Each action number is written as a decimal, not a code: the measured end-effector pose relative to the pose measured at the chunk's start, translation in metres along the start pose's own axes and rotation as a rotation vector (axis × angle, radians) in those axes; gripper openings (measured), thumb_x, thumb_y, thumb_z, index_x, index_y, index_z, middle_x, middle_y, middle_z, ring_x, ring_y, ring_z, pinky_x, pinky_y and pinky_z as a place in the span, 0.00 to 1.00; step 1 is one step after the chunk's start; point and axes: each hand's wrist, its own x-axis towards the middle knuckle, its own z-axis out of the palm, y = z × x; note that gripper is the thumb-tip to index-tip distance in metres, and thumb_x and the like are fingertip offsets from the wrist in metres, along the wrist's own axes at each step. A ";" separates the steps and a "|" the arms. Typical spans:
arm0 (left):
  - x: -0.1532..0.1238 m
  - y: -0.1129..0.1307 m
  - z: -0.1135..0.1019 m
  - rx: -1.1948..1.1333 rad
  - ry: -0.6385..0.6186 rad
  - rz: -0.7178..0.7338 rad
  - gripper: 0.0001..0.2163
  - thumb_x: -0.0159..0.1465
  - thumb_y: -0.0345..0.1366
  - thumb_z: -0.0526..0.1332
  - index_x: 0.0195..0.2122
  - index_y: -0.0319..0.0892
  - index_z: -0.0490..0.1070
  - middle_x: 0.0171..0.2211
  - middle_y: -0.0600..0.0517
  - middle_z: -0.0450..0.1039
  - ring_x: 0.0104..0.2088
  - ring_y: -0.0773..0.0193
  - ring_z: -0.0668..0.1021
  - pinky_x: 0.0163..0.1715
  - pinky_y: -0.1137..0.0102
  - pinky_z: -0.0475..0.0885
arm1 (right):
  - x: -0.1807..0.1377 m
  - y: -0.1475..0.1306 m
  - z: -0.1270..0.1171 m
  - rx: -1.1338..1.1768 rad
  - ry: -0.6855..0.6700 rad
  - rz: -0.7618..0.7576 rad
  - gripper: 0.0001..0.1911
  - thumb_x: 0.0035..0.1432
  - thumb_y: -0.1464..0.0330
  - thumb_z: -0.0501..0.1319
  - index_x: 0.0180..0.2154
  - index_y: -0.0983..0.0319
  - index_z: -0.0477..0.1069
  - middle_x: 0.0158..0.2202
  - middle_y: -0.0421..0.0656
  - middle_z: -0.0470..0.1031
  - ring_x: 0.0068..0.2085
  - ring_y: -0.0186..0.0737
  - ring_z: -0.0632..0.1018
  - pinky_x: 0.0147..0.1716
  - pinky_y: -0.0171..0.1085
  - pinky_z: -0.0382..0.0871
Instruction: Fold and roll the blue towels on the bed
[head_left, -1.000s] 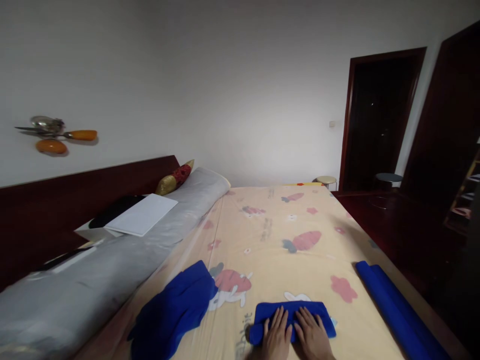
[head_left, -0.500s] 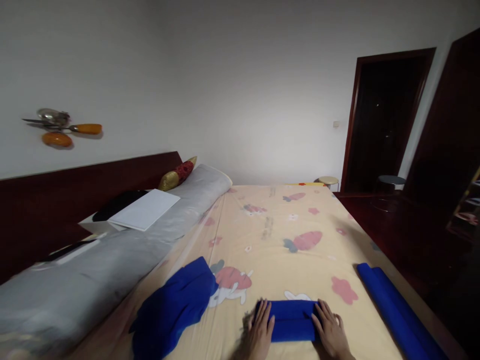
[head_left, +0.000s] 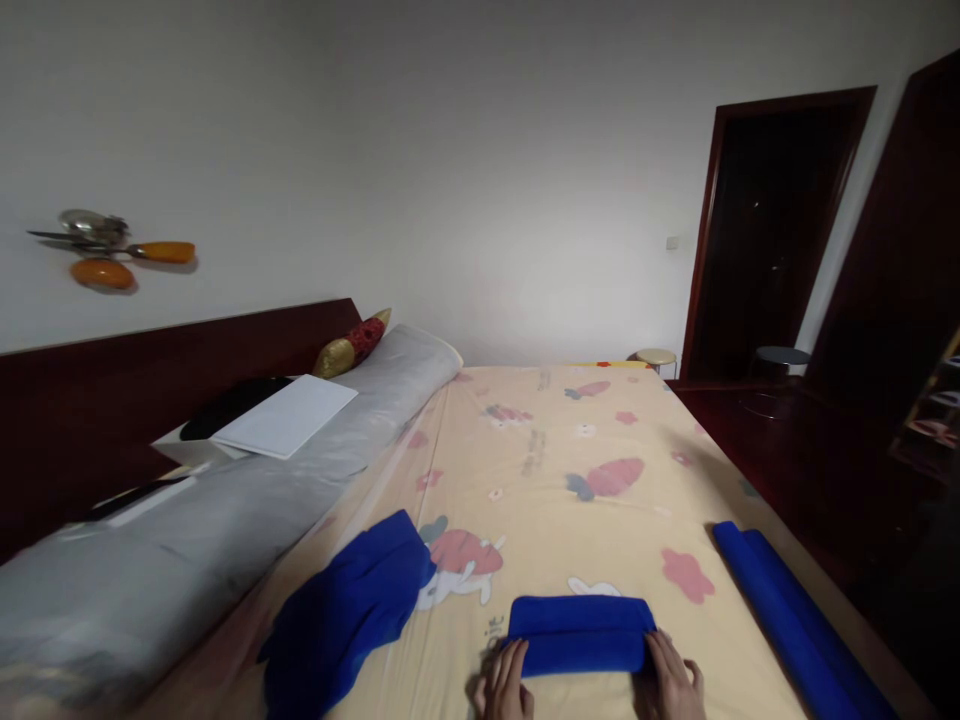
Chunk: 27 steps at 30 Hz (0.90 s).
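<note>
A folded blue cloth [head_left: 581, 635] lies flat on the bed in front of me, a crease running along its length. At its near left corner, my left hand [head_left: 506, 685] has its fingers curled on the edge. My right hand [head_left: 673, 680] grips the right end in the same way, its thumb hidden. To the left, a crumpled blue cloth [head_left: 349, 610] is spread loosely on the sheet. Another blue cloth [head_left: 795, 620], folded long and narrow, lies along the bed's right side.
The bed sheet [head_left: 540, 520] is cream with carrots and flowers. Along the headboard [head_left: 150, 350] runs a grey bolster [head_left: 300, 490] with a white flat box [head_left: 289, 415] on it. Beyond the bed are two stools, one pale [head_left: 656, 356] and one dark [head_left: 781, 356].
Both hands have slid back toward me, from lying flat on the folded cloth's ends to curling at its near corners. More of the cloth's top now shows.
</note>
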 end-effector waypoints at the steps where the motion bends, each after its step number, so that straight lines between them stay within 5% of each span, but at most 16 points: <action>1: 0.006 0.001 -0.005 -0.009 -0.023 0.001 0.34 0.50 0.22 0.50 0.58 0.55 0.66 0.60 0.57 0.68 0.61 0.59 0.67 0.57 0.58 0.60 | 0.007 -0.006 -0.007 0.002 -0.009 0.011 0.24 0.52 0.63 0.55 0.51 0.57 0.70 0.55 0.50 0.73 0.55 0.50 0.73 0.50 0.49 0.63; 6: 0.041 0.004 -0.039 -0.062 -0.212 0.030 0.29 0.50 0.24 0.52 0.53 0.52 0.69 0.56 0.56 0.72 0.61 0.63 0.65 0.60 0.62 0.53 | 0.048 -0.021 -0.050 0.029 -0.231 0.074 0.21 0.51 0.66 0.52 0.47 0.56 0.72 0.51 0.47 0.76 0.55 0.48 0.72 0.56 0.52 0.56; 10: 0.060 0.010 -0.058 -0.050 -0.319 0.034 0.23 0.50 0.27 0.52 0.46 0.49 0.73 0.51 0.53 0.76 0.57 0.61 0.70 0.60 0.59 0.55 | 0.061 -0.019 -0.059 0.006 -0.286 0.128 0.22 0.50 0.67 0.51 0.46 0.55 0.73 0.48 0.49 0.76 0.53 0.52 0.73 0.54 0.58 0.57; 14: 0.056 0.027 -0.051 -0.042 -0.265 0.056 0.29 0.55 0.28 0.48 0.59 0.45 0.64 0.62 0.49 0.64 0.65 0.58 0.60 0.65 0.54 0.45 | 0.056 -0.035 -0.048 -0.027 -0.234 0.146 0.29 0.49 0.72 0.50 0.54 0.57 0.68 0.59 0.50 0.69 0.61 0.54 0.66 0.57 0.58 0.56; 20: 0.036 0.057 -0.033 -0.176 -0.309 0.326 0.31 0.60 0.37 0.49 0.66 0.51 0.48 0.69 0.59 0.45 0.69 0.60 0.48 0.68 0.56 0.43 | 0.051 -0.075 -0.036 0.092 -0.322 -0.089 0.37 0.47 0.74 0.51 0.61 0.54 0.60 0.64 0.41 0.62 0.64 0.50 0.62 0.61 0.54 0.54; 27: 0.039 0.054 -0.029 -0.112 -0.287 0.295 0.33 0.59 0.38 0.52 0.67 0.50 0.46 0.70 0.57 0.38 0.69 0.58 0.44 0.68 0.54 0.40 | 0.056 -0.059 -0.039 0.120 -0.316 -0.201 0.34 0.52 0.71 0.53 0.62 0.57 0.59 0.64 0.41 0.61 0.65 0.46 0.60 0.65 0.50 0.50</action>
